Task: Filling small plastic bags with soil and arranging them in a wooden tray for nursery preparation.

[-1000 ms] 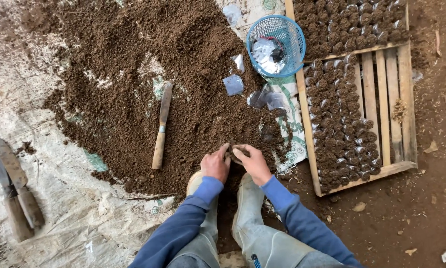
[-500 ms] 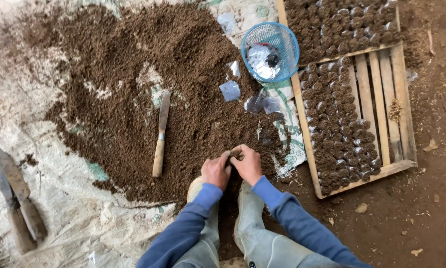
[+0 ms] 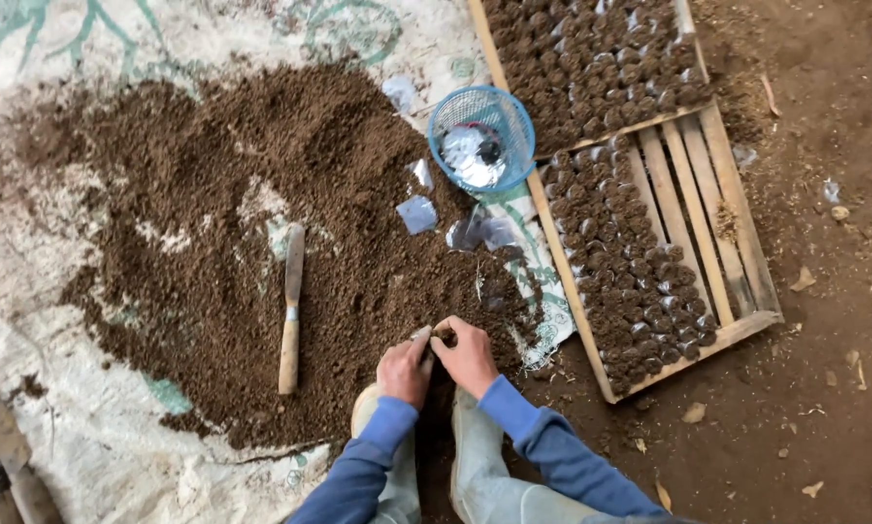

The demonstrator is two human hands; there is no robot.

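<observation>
A pale printed sheet (image 3: 86,456) is spread over the bare earth floor (image 3: 824,388). A soil heap (image 3: 213,243) is piled on it, and a wooden tray (image 3: 707,223) is set at three o'clock.

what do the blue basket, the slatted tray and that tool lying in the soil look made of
Blue basket: likely plastic, a fine moulded mesh in uniform colour. Slatted tray: bare wood, pale unfinished slats with visible grain. Tool: seemingly a pale wooden handle with a dull, soil-dusted blade, probably metal.
</observation>
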